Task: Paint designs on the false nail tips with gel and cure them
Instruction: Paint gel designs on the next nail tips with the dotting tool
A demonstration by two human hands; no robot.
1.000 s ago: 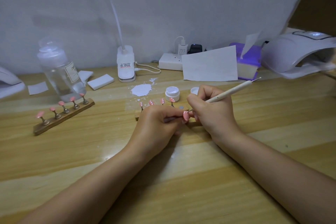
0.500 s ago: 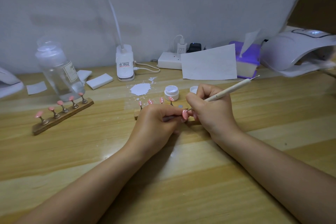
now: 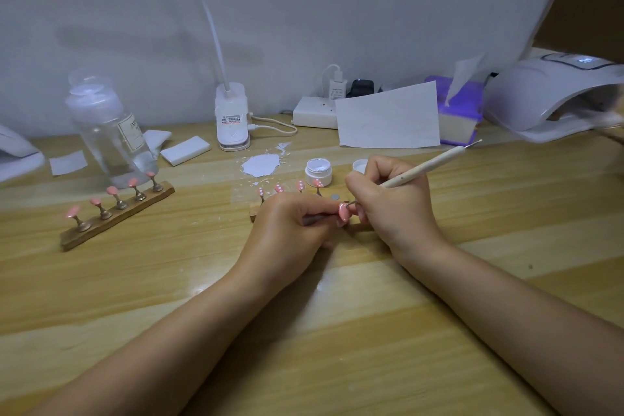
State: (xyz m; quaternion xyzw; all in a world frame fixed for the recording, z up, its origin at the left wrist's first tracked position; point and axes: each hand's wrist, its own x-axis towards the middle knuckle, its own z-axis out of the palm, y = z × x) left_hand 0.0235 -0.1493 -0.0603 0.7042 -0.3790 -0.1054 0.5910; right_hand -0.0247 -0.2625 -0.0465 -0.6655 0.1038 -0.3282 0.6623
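The worktop is pale yellow-brown wood grain in lighter and darker bands. The nail tip held in the left hand is salmon pink. Three tips on the near stand are the same pink with white dots; a fourth beside them looks dotted too, though it is too small to be sure. The five tips on the left stand are plain pink on dark metal stems above a brown wooden bar. The dotting tool is cream with a grey metal point. The gel pot is white, as is the smear beside it. The tissue box is purple, the curing lamp white.
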